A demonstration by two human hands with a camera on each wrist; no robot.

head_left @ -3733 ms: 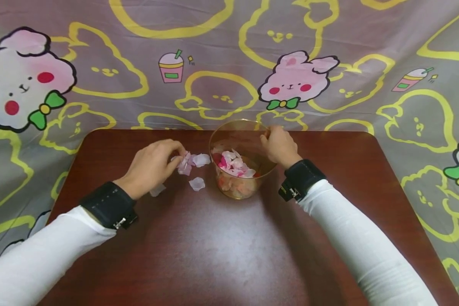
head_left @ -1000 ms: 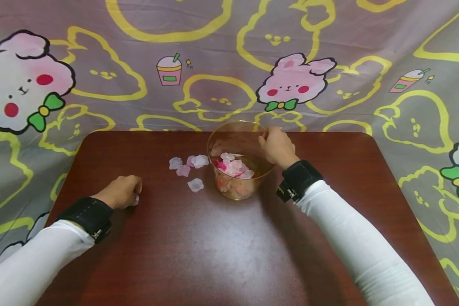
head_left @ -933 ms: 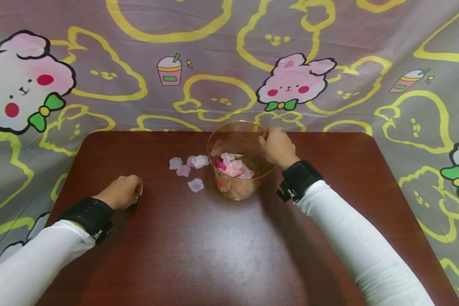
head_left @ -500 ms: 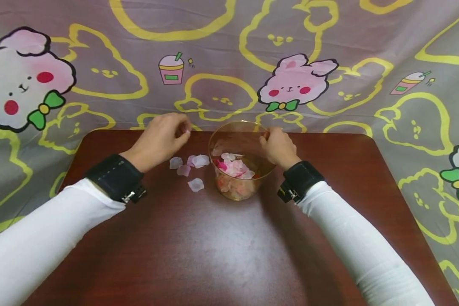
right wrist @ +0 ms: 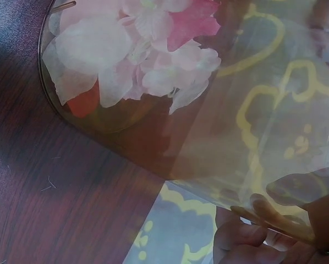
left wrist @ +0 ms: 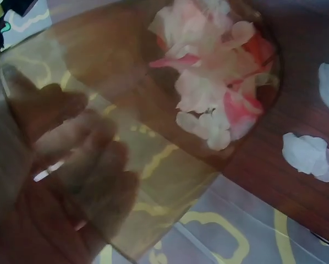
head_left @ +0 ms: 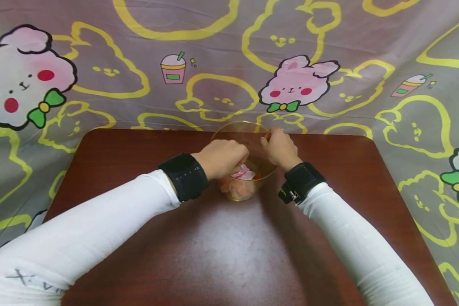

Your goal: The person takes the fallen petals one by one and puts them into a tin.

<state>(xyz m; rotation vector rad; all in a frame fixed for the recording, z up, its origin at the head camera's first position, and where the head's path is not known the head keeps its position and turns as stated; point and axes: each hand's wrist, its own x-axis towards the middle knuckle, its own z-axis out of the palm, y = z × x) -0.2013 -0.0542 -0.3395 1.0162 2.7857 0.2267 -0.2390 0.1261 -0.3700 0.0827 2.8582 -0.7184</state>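
Note:
A clear amber-tinted bucket (head_left: 240, 193) stands on the table, holding pink, white and red flower petals (head_left: 244, 173). My left hand (head_left: 222, 158) is over its mouth with fingers curled downward. A small white sliver, apparently a petal (left wrist: 49, 171), shows between its blurred fingers in the left wrist view. My right hand (head_left: 280, 146) grips the bucket's far right rim; in the right wrist view its thumb and fingers lie on either side of the wall. Loose pale petals (left wrist: 306, 154) lie on the table beside the bucket; in the head view my left hand and arm hide them.
The dark red-brown wooden table (head_left: 229, 255) has rounded far corners. Right behind it hangs a cloth (head_left: 222, 51) printed with yellow outlines and rabbit faces. Black straps (head_left: 184, 176) circle both wrists.
My left hand took a petal from the table's left side, rose past the loose petals and moved right, over the bucket. The right hand stays on the rim.

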